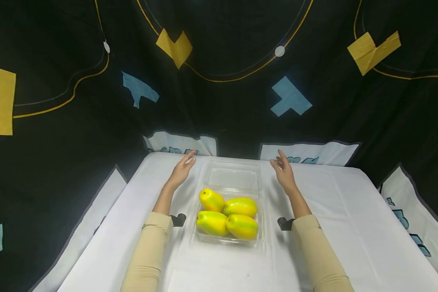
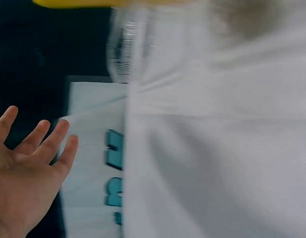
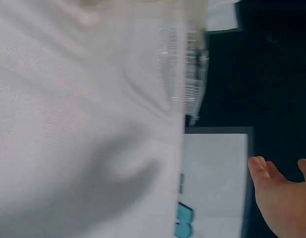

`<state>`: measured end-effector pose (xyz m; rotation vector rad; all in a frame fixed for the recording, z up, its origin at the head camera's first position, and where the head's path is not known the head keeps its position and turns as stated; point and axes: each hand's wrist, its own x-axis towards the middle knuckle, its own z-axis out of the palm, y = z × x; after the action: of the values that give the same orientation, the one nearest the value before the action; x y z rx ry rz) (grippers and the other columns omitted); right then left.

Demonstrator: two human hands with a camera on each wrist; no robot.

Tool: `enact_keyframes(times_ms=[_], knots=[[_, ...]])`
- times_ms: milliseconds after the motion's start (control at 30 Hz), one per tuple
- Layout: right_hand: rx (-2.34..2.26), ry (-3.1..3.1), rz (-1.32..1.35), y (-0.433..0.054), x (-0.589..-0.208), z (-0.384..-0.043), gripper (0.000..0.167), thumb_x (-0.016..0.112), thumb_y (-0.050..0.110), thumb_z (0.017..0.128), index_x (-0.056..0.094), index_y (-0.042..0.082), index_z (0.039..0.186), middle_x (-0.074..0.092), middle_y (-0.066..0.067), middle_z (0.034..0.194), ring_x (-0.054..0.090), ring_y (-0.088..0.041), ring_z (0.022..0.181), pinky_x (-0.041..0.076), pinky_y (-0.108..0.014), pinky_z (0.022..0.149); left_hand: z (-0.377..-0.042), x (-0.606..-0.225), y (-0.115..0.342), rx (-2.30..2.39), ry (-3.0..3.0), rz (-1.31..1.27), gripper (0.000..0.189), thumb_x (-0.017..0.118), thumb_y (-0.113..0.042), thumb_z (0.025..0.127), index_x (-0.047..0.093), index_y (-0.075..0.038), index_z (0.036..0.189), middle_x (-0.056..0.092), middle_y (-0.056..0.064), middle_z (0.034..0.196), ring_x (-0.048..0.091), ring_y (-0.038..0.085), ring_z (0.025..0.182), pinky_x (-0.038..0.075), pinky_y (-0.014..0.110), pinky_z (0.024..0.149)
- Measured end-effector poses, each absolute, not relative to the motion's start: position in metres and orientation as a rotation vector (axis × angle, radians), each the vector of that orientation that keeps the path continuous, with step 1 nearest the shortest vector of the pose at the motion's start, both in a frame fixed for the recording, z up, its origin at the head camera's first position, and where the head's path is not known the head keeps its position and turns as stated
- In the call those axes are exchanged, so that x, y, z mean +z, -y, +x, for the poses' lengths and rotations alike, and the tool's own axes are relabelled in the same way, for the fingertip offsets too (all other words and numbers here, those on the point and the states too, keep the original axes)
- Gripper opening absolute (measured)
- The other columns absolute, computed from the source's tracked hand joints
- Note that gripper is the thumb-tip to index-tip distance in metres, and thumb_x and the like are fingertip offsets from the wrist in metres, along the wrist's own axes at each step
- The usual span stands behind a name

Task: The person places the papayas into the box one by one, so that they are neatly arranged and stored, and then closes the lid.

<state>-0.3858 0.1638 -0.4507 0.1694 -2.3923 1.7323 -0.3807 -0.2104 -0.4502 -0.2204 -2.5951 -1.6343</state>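
A clear plastic clamshell box (image 1: pixel 260 227) lies on the white table, its lid (image 1: pixel 233 178) folded back toward the far edge. In its base rest several yellow-green, mango-shaped fruits (image 1: pixel 241 207), side by side in two rows. My left hand (image 1: pixel 180 172) is held over the table left of the lid, fingers extended and holding nothing. To the lid's right, my right hand (image 1: pixel 284 174) also holds nothing, its fingers loosely spread. Both hands are apart from the box. The left wrist view shows the left palm and spread fingers (image 2: pixel 52 141); the right wrist view shows part of the right hand (image 3: pixel 281 198).
The white-covered table (image 1: pixel 350 243) extends on both sides of the box. Behind it hangs a black cloth (image 1: pixel 222 117) with yellow and blue patches and curved lines. White printed panels (image 1: pixel 310 153) hang along the table's far edge.
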Motion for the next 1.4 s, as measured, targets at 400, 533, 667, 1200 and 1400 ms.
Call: enact_keyframes(times_ms=[400, 533, 667, 1200, 1400], knots=[[1.937, 2.622, -0.02, -0.151, -0.488, -0.395, 0.07, 0.043, 0.039, 0.097, 0.006, 0.01, 0.149, 0.023, -0.022, 0.148, 0.033, -0.035, 0.13, 0.034, -0.042, 0.104, -0.395, -0.479, 0.204, -1.557, 3.034, -0.207, 0.062, 0.029, -0.044, 0.099, 0.009, -0.012, 0.149, 0.012, 0.01, 0.153, 0.004, 0.029, 0.14, 0.004, 0.05, 0.111], [1.844, 2.736, 0.0, -0.146, -0.492, -0.393, 0.07, 0.039, 0.042, 0.098, 0.003, 0.013, 0.149, 0.026, -0.019, 0.148, 0.031, -0.033, 0.132, 0.028, -0.045, 0.107, -0.394, -0.481, 0.198, -1.573, 3.083, -0.215, 0.061, 0.028, -0.043, 0.1, 0.008, -0.014, 0.15, 0.014, 0.008, 0.153, 0.003, 0.027, 0.14, 0.003, 0.049, 0.112], [1.779, 2.817, 0.032, -0.143, -0.495, -0.392, 0.069, 0.037, 0.043, 0.098, 0.001, 0.013, 0.149, 0.024, -0.017, 0.149, 0.023, -0.031, 0.136, 0.02, -0.045, 0.11, -0.39, -0.481, 0.193, -1.59, 3.105, -0.191, 0.061, 0.027, -0.045, 0.099, 0.009, -0.016, 0.15, 0.012, 0.006, 0.154, 0.002, 0.027, 0.14, 0.003, 0.05, 0.111], [1.722, 2.856, 0.112, -0.138, -0.498, -0.39, 0.058, 0.033, 0.024, 0.101, 0.007, -0.001, 0.146, 0.017, -0.015, 0.151, 0.012, -0.029, 0.138, 0.012, -0.043, 0.112, -0.386, -0.476, 0.184, -1.513, 3.088, -0.284, 0.052, 0.029, -0.033, 0.101, 0.018, -0.013, 0.148, 0.018, 0.006, 0.152, 0.009, 0.026, 0.139, 0.007, 0.047, 0.112], [1.737, 2.735, 0.178, -0.136, -0.485, -0.39, 0.053, 0.032, 0.017, 0.102, 0.009, -0.005, 0.144, 0.017, -0.018, 0.15, 0.016, -0.029, 0.137, 0.014, -0.04, 0.112, -0.39, -0.463, 0.182, -1.622, 2.936, -0.264, 0.054, 0.031, -0.036, 0.1, 0.026, -0.007, 0.145, 0.023, 0.009, 0.151, 0.016, 0.026, 0.138, 0.017, 0.044, 0.111]])
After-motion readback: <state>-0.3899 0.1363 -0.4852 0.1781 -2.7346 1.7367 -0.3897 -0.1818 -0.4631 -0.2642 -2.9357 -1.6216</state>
